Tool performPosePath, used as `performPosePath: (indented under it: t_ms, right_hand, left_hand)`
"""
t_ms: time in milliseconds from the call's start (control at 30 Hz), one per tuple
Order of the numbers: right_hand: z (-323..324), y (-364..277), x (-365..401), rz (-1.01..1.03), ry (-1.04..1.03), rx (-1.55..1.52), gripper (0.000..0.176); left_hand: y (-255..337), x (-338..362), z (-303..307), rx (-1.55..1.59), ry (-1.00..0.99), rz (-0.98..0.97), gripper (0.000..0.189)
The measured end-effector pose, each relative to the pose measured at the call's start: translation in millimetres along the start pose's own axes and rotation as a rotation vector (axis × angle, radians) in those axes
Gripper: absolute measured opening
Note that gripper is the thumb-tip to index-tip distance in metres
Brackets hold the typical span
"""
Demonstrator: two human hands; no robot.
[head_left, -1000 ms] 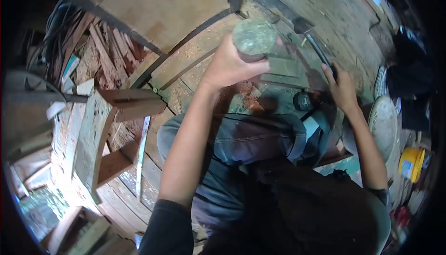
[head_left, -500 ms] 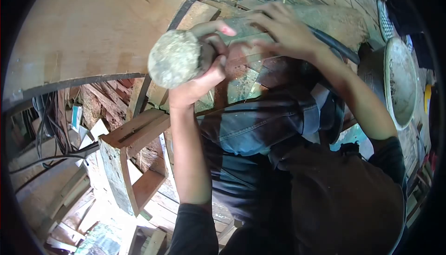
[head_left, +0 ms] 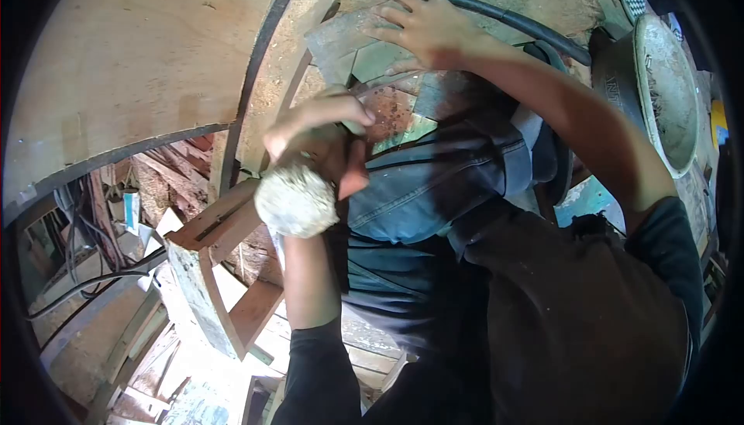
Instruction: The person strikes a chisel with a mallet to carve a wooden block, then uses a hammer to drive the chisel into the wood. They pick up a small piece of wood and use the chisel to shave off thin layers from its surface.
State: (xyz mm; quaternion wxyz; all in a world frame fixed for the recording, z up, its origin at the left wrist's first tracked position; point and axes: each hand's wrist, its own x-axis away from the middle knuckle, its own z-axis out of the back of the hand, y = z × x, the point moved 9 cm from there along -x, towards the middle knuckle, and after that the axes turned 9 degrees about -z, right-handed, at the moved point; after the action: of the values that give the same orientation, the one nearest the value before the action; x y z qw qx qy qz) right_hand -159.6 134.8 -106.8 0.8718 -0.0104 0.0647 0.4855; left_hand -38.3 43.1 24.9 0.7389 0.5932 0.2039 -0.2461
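My left hand point(head_left: 322, 115) is closed around a thick wooden club point(head_left: 296, 202), whose rough, pale round end faces up toward me and hides part of the hand and wrist. Farther away, my right hand point(head_left: 430, 26) is open, fingers spread over a grey board point(head_left: 341, 36). Its thumb reaches down beside the board's near edge. Just beyond those fingers runs a curved black tube point(head_left: 515, 20). Between the hands and my bent leg point(head_left: 418, 192), in dark blue trousers, lies a patch of reddish and grey floor boards point(head_left: 391, 111).
A large curved plywood panel point(head_left: 147, 53) with a dark rim fills the upper left. Below it stand a wooden frame point(head_left: 194, 289) and loose black cables point(head_left: 77, 231). On the right is a large round basin point(head_left: 647, 99), its rim whitish. Scrap wood lies at lower left.
My left hand has brought the club down toward me, its wrist turning. My right hand has moved up and left, its fingers now spread near the tube's end. The view has shifted slightly.
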Motion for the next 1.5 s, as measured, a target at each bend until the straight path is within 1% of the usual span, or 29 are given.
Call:
performPosePath:
  t_ms: [33, 67, 100, 167, 200, 233, 333, 367, 400, 433, 500, 633, 700, 767, 833, 867, 900, 1000, 1033, 1067, 1100, 1200, 1267, 1300, 1367, 1400, 1433, 1467, 1500]
  right_hand:
    - [0, 0, -1, -0.005, -0.031, 0.021, 0.067]
    - [-2, 0, 0, 0.003, -0.026, 0.063, 0.065]
    - [1, -1, 0, -0.003, -0.012, 0.053, 0.065]
    - [-7, -1, -1, -0.03, -0.128, 0.113, 0.075]
    - [-5, -1, -2, -0.033, -0.134, 0.106, 0.075]
    - [-2, -1, -3, -0.04, -0.122, 0.096, 0.075]
    - [-9, -3, -1, -0.035, -0.228, 0.124, 0.076]
    - [-12, -4, 0, -0.026, -0.218, 0.12, 0.076]
    - [-9, -2, -1, -0.037, -0.157, 0.1, 0.076]
    - [-7, 2, -3, -0.054, -0.095, 0.081, 0.076]
    - [-14, 1, -2, -0.05, -0.115, 0.113, 0.078]
    - [-15, 4, -2, -0.026, -0.118, 0.116, 0.078]
    - [-15, 6, -2, -0.031, -0.103, 0.101, 0.078]
    - [-12, 4, -1, -0.023, -0.063, 0.093, 0.078]
    - [-9, 2, 0, -0.019, -0.078, 0.083, 0.077]
    - [-6, 3, 1, -0.017, -0.093, 0.071, 0.075]
    - [-5, 2, 2, 0.005, -0.096, 0.09, 0.075]
    - [0, 3, 0, 0.011, 0.003, 0.015, 0.078]
    - [0, 1, 1, 0.037, 0.0, 0.021, 0.078]
    - [1, 1, 1, 0.03, 0.012, 0.014, 0.078]
    - [2, 3, 1, 0.016, 0.025, 0.007, 0.078]
    - [2, 4, -1, 0.012, 0.026, -0.02, 0.08]
    - [1, 4, -1, 0.005, 0.013, -0.039, 0.082]
    - [3, 5, -2, -0.017, -0.002, -0.066, 0.079]
    - [5, 7, -2, -0.037, -0.019, -0.08, 0.077]
    - [11, 6, -2, -0.028, 0.015, -0.131, 0.072]
    - [15, 6, -1, -0.021, 0.047, -0.183, 0.068]
    - [21, 5, 1, -0.015, 0.129, -0.225, 0.058]
    - [21, 5, 1, -0.02, 0.125, -0.219, 0.058]
  left_hand:
    - [3, 0, -2, 0.013, -0.015, -0.057, 0.029]
    - [3, 3, -2, -0.083, -0.022, -0.021, 0.031]
    - [5, 2, -5, -0.094, -0.036, -0.02, 0.031]
    - [3, 3, -2, 0.001, 0.041, 0.05, 0.028]
    - [3, 4, -5, 0.017, 0.017, 0.06, 0.029]
    - [4, 4, -8, 0.036, -0.053, -0.02, 0.031]
    - [7, 15, -7, 0.03, -0.077, 0.045, 0.038]
    - [7, 18, -11, 0.009, -0.188, 0.074, 0.042]
    - [6, 21, -14, -0.012, -0.298, 0.097, 0.046]
    - [4, 28, -19, -0.071, -0.459, 0.04, 0.053]
    - [6, 36, -25, 0.007, -0.352, 0.008, 0.052]
    - [19, 31, -27, -0.031, -0.24, -0.052, 0.048]
    - [29, 29, 1, 0.182, 0.04, -0.018, 0.043]
    - [34, 35, 27, 0.221, 0.204, -0.058, 0.045]
    - [48, 20, 44, 0.167, 0.34, -0.076, 0.044]
    - [49, 14, 49, 0.205, 0.329, -0.137, 0.047]
    - [46, 9, 56, 0.108, 0.398, -0.088, 0.046]
    - [40, -19, 60, 0.073, 0.408, -0.105, 0.044]
    - [32, -26, 63, 0.057, 0.425, -0.097, 0.044]
    - [25, -36, 65, 0.1, 0.391, -0.146, 0.043]
    - [18, -40, 67, 0.107, 0.433, -0.108, 0.041]
    - [6, -47, 67, 0.109, 0.484, -0.14, 0.039]
    - [6, -42, 70, 0.014, 0.557, -0.175, 0.04]
    - [2, -38, 70, 0.015, 0.564, -0.173, 0.04]
    - [-3, -20, 78, 0.145, 0.704, -0.315, 0.041]
    - [-6, -12, 79, 0.147, 0.733, -0.343, 0.042]
    - [-5, -5, 80, 0.166, 0.802, -0.314, 0.041]
    - [-4, -4, 81, 0.178, 0.775, -0.325, 0.039]
    - [-6, 2, 85, 0.154, 0.745, -0.305, 0.037]
